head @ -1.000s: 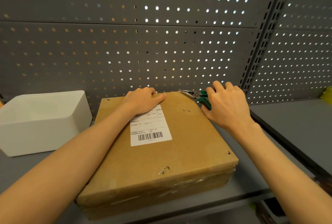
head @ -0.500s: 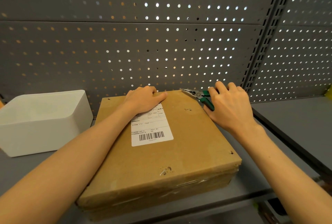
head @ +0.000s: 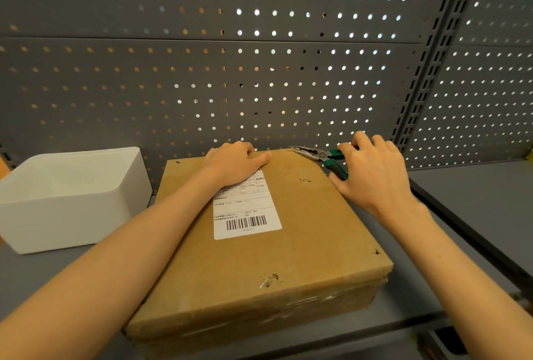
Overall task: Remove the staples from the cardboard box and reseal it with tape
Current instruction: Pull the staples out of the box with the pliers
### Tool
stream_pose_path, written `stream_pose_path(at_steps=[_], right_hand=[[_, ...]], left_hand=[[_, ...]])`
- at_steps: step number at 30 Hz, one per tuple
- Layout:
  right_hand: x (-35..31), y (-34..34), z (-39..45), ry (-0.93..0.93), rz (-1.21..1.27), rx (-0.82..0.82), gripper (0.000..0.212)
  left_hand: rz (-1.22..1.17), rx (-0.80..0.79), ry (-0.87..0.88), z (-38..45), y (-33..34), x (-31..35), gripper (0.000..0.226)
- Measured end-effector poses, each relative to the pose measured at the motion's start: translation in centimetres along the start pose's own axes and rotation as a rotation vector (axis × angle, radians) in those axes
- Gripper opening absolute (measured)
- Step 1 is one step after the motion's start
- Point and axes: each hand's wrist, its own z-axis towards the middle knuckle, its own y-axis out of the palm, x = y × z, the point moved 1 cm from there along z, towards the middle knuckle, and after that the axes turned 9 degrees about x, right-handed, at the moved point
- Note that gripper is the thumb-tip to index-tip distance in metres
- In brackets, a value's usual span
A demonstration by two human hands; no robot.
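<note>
Single head-worn wide-angle view, close in, facing forward and down over a grey shelf (head: 461,204); perforated back panel (head: 259,85) fills the upper frame.

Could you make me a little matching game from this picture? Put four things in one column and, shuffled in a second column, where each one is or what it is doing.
Things:
1. pliers
2. white bin
3. barcode label
4. left hand

Places or states:
A. stuck on top of the cardboard box
B. standing on the shelf, left of the box
C. gripped by the right hand at the box's far right corner
D. resting on the box's far edge

Pairs: 1-C, 2-B, 3-A, 4-D
</note>
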Motion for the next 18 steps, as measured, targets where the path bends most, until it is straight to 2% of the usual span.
stream_pose_path(at_steps=[8,18], right_hand=[[-0.36,-0.6,0.84,-0.01,-0.051,-0.059,0.044],[-0.44,-0.81,0.8,-0.067,-0.11,-0.038,0.038]], left_hand=[[-0.003,0.007,0.005,-0.04,0.08,-0.02,0.05],[0.006,0.013,0.015,-0.06,0.16,0.01,0.051]])
